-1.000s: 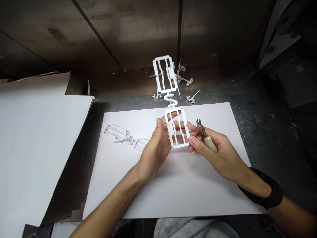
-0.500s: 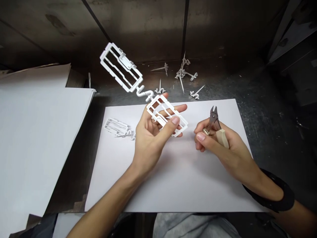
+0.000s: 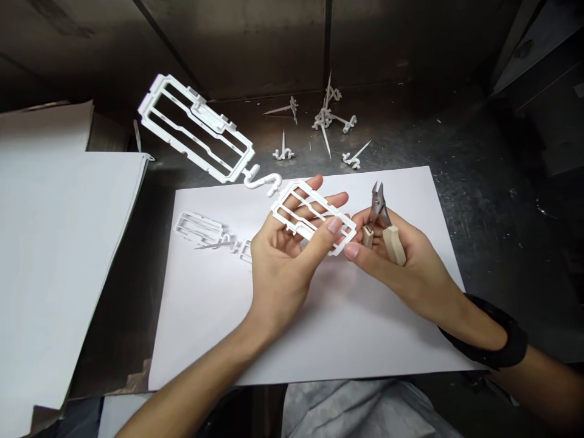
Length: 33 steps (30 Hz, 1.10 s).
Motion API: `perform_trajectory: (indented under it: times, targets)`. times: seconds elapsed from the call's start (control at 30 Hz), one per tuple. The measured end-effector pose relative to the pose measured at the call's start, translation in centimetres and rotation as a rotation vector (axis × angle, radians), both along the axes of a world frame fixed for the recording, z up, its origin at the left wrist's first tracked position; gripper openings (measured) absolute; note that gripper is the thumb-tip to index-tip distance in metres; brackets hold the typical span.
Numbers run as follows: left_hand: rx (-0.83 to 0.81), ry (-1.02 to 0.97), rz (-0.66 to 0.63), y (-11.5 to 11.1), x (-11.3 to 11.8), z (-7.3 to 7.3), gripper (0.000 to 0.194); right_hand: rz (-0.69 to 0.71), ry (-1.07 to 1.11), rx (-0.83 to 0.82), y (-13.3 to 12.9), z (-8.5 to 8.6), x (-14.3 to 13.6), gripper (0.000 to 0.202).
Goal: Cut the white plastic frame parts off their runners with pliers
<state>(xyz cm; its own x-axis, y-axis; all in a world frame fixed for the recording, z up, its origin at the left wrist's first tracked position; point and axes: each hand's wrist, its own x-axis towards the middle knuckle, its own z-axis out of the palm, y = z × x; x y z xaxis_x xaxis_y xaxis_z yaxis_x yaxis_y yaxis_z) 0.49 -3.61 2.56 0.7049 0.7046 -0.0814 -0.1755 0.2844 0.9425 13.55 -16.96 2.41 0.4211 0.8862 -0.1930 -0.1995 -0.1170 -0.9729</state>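
Here, nearest of all, a bit of grey cloth [image 3: 360, 413] shows at the bottom edge. Just past it lies a white sheet of paper [image 3: 319, 328] on the dark metal surface [image 3: 479, 182].

Above the paper, the left hand [image 3: 285, 264] is closed on a white plastic frame [image 3: 314, 216]. The thumb presses on top and the fingers lie under it. A curly plastic bit joins this frame to a second, bigger frame [image 3: 196, 128], which sticks up and away to the left, in the air.

The right hand [image 3: 401, 264] is closed around small cutters [image 3: 381, 222] with tan handles. The metal tip points up and away. The right thumb touches the near corner of the held frame, so the two hands are just beside each other. A black band [image 3: 495, 340] sits on the right wrist.

On the paper, to the left of the hands, lie more white frame pieces [image 3: 201, 228].

Far to the left is a stack of big white sheets [image 3: 55, 243].

Farthest back, small white plastic scraps [image 3: 326, 121] lie scattered on the surface, near a dark wall [image 3: 255, 42].
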Motion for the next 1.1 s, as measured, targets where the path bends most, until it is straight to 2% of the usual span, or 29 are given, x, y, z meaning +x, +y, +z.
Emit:
perform_trajectory:
  times: [0.13,0.23,0.37,0.6,0.7,0.8,0.93,1.1]
  targets:
    - [0.052,0.033,0.014,-0.5,0.0,0.2,0.047,-0.015,0.034,-0.01,0.1,-0.3,-0.5,0.02]
    - [0.095,0.045,0.036,-0.6,0.0,0.4,0.043,-0.046,0.02,0.032,0.2,-0.6,-0.5,0.009]
    - [0.098,0.081,0.036,-0.5,-0.3,0.6,0.048,-0.028,0.108,0.101,0.2,-0.6,-0.2,0.025]
    - [0.113,0.191,0.072,-0.5,-0.8,1.4,0.046,-0.008,0.14,0.106,0.0,-0.2,-0.6,0.026]
    - [0.081,0.226,0.144,-1.1,-0.5,1.9,0.043,0.003,0.18,0.099,-0.2,-0.4,-0.8,0.025]
    - [0.011,0.191,0.211,-1.8,0.1,2.5,0.039,0.01,0.193,0.085,-0.5,-0.7,-0.8,0.025]
    - [-0.053,0.083,0.22,-2.3,0.7,2.9,0.035,0.008,0.156,0.071,-0.7,-0.6,-0.8,0.022]
    - [-0.012,0.093,0.182,-1.8,0.3,2.5,0.038,0.003,0.139,0.052,-0.6,0.0,-0.4,0.023]
